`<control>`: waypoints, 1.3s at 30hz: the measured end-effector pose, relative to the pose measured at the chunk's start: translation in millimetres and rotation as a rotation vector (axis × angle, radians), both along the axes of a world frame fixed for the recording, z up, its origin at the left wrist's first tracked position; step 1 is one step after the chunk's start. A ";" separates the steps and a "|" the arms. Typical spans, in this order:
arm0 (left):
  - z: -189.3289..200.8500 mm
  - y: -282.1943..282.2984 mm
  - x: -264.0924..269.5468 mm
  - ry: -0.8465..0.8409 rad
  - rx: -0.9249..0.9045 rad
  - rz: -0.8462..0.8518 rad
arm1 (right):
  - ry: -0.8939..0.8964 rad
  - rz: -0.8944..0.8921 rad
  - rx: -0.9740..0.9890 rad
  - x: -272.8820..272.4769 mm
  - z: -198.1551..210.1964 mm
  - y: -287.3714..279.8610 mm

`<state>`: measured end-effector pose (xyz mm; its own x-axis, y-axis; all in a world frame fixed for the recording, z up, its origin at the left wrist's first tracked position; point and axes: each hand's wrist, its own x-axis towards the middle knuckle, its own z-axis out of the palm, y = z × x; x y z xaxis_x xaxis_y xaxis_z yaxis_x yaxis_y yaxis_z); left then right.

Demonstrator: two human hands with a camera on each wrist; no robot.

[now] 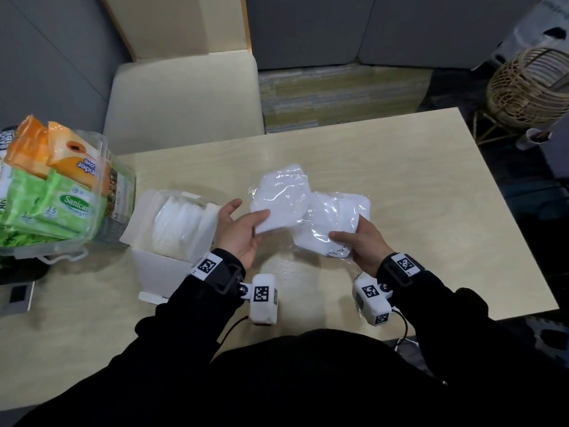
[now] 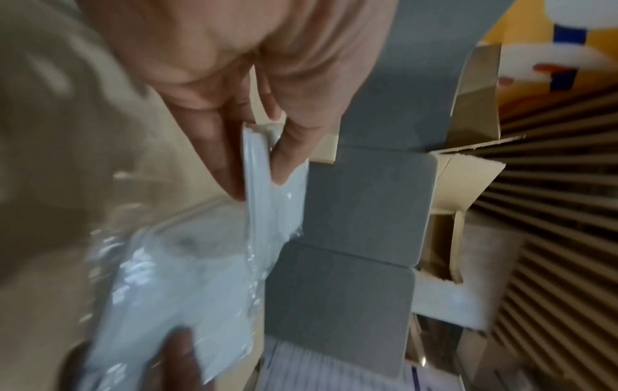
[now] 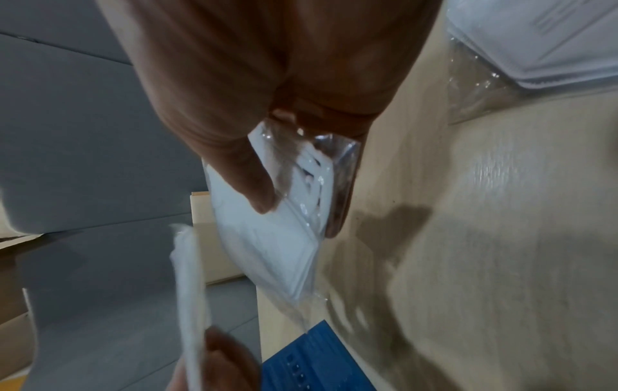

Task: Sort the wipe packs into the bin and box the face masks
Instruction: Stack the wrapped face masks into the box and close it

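Above the middle of the beige table (image 1: 415,180), each hand holds a white face mask sealed in clear plastic. My left hand (image 1: 243,228) pinches the near corner of one wrapped mask (image 1: 281,192), thumb on top (image 2: 284,158). My right hand (image 1: 360,241) grips a second wrapped mask (image 1: 332,223) between thumb and fingers (image 3: 254,190). The two masks overlap in the head view. An open white box (image 1: 154,266) with several white masks in it stands just left of my left wrist. A clear plastic bin (image 1: 120,192) at the left edge holds green and orange wipe packs (image 1: 58,208).
A cream chair (image 1: 184,97) stands behind the table's far left side. A wicker basket stand (image 1: 526,84) is on the floor at the far right. A small grey device (image 1: 17,295) lies near the table's left front edge.
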<state>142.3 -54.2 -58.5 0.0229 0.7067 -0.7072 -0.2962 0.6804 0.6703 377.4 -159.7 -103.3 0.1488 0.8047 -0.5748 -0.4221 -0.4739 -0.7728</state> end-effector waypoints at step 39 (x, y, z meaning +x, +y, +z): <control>-15.0 5.8 -16.0 -0.029 0.079 -0.362 | -0.006 0.122 -0.138 18.1 20.3 -1.4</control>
<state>126.4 -48.4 -73.5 0.3003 0.7017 -0.6461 -0.0653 0.6909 0.7200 395.6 -161.2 -83.0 0.0586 0.7305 -0.6804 -0.3505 -0.6231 -0.6992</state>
